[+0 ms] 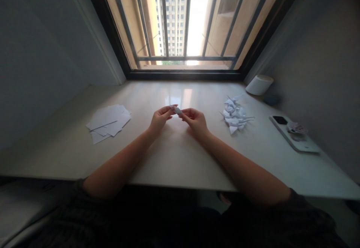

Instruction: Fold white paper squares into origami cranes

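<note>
The left hand [162, 120] and right hand [197, 120] pinch a small folded paper [178, 110] between their fingertips over a white countertop [174, 162]; loose paper sheets [108, 118] lie left, pointed paper figures [233, 114] right; folding appears midway, the next move likely calling for steady hold and precise creasing.

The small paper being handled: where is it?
In the head view, the small paper is near the centre, held between the left hand and right hand, with flat sheets to the left and a folded-paper pile to the right.
</note>
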Motion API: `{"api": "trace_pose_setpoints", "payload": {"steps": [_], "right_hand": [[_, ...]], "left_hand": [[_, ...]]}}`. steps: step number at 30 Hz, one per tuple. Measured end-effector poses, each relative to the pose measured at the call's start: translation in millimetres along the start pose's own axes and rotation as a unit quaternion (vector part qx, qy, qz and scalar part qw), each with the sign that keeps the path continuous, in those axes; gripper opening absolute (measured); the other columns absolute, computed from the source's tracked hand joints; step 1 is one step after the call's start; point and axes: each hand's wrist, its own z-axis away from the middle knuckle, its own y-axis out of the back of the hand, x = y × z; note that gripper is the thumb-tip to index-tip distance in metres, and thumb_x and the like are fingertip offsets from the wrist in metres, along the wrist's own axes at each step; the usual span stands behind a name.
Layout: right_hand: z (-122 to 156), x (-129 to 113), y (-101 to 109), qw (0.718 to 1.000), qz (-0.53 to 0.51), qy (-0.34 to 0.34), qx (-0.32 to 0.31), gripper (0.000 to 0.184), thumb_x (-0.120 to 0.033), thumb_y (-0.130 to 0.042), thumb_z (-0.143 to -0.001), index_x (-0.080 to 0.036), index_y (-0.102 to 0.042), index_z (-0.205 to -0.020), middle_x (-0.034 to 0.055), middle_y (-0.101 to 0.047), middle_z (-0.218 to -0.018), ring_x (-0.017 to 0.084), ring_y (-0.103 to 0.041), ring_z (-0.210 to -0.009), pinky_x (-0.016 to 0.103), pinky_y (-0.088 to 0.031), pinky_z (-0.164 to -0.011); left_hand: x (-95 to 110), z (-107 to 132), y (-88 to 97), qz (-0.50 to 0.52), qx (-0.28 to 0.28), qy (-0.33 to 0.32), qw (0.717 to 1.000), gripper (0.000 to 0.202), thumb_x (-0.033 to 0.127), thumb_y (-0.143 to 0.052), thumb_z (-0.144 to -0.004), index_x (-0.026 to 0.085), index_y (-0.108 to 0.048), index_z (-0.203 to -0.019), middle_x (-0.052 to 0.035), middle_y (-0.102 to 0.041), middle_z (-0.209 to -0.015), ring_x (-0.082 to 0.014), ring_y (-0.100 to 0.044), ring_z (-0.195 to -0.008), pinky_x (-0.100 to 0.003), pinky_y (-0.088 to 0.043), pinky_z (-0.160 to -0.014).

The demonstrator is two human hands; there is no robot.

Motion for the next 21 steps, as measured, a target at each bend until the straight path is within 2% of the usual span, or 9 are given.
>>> {"api": "trace_pose_setpoints", "payload": {"steps": [2, 4, 7, 10, 13, 16, 21], "right_hand": [[2, -4, 3, 0.993, 0.09, 0.067, 0.048, 0.025, -0.046, -0.069, -0.076, -0.022, -0.072, -0.083, 0.0028, -0.069, -0.078, 0.015, -0.059, -0.065, 0.029, -0.048, -0.06], [3, -7, 6, 0.971, 0.177, 0.146, 0.07, 0.018, -0.04, -0.067, -0.08, -0.023, -0.072, -0.086, 0.0028, -0.066, -0.08, 0.015, -0.057, -0.067, 0.03, -0.048, -0.063], [2, -8, 10, 0.937, 0.251, 0.235, 0.061, 0.015, -0.031, -0.063, -0.084, -0.025, -0.073, -0.093, 0.0043, -0.065, -0.084, 0.017, -0.059, -0.076, 0.032, -0.05, -0.07], [1, -5, 11, 0.913, 0.282, 0.292, 0.035, 0.017, -0.028, -0.062, -0.086, -0.027, -0.072, -0.099, 0.0045, -0.066, -0.086, 0.018, -0.059, -0.079, 0.034, -0.05, -0.074], [1, -2, 10, 0.898, 0.296, 0.326, -0.005, 0.027, -0.032, -0.066, -0.083, -0.03, -0.069, -0.109, 0.0047, -0.066, -0.09, 0.019, -0.058, -0.081, 0.036, -0.051, -0.074], [3, -2, 9, 0.89, 0.295, 0.342, -0.057, 0.038, -0.036, -0.07, -0.079, -0.029, -0.066, -0.116, 0.0059, -0.066, -0.097, 0.02, -0.056, -0.083, 0.037, -0.051, -0.075], [3, -3, 10, 0.916, 0.251, 0.301, -0.087, 0.032, -0.021, -0.051, -0.091, -0.03, -0.063, -0.118, 0.0052, -0.064, -0.097, 0.019, -0.059, -0.09, 0.037, -0.05, -0.083]], "left_hand": [[1, 0, -0.6, -0.009, -0.003, 0.013, 1.0, 0.045, 0.053, -0.072, -0.07, 0.02, -0.072, -0.1, -0.0081, -0.071, -0.102, -0.0212, -0.064, -0.095, -0.028, -0.042, -0.077], [0, 1, -1.9, -0.027, -0.01, 0.026, 0.999, 0.046, 0.057, -0.07, -0.069, 0.018, -0.073, -0.093, -0.0098, -0.072, -0.096, -0.0225, -0.065, -0.092, -0.03, -0.043, -0.076], [-1, 2, -4.0, -0.018, -0.014, 0.04, 0.999, 0.048, 0.061, -0.069, -0.068, 0.016, -0.073, -0.085, -0.0103, -0.072, -0.089, -0.0221, -0.065, -0.088, -0.03, -0.043, -0.075], [0, 1, -3.9, 0.057, -0.003, 0.064, 0.996, 0.05, 0.056, -0.075, -0.065, 0.02, -0.07, -0.1, -0.0067, -0.071, -0.092, -0.019, -0.065, -0.088, -0.028, -0.044, -0.077], [1, -1, -1.8, 0.103, 0.014, 0.079, 0.991, 0.054, 0.052, -0.078, -0.063, 0.023, -0.067, -0.107, -0.0044, -0.071, -0.092, -0.0175, -0.065, -0.088, -0.027, -0.045, -0.076], [2, -3, 0.5, 0.081, 0.021, 0.074, 0.994, 0.047, 0.049, -0.079, -0.062, 0.021, -0.07, -0.098, -0.0055, -0.071, -0.092, -0.0183, -0.065, -0.087, -0.027, -0.045, -0.075], [1, -3, 3.0, 0.03, 0.039, 0.053, 0.997, 0.042, 0.047, -0.08, -0.061, 0.02, -0.073, -0.093, -0.0047, -0.072, -0.087, -0.0164, -0.065, -0.08, -0.027, -0.044, -0.073]]}}
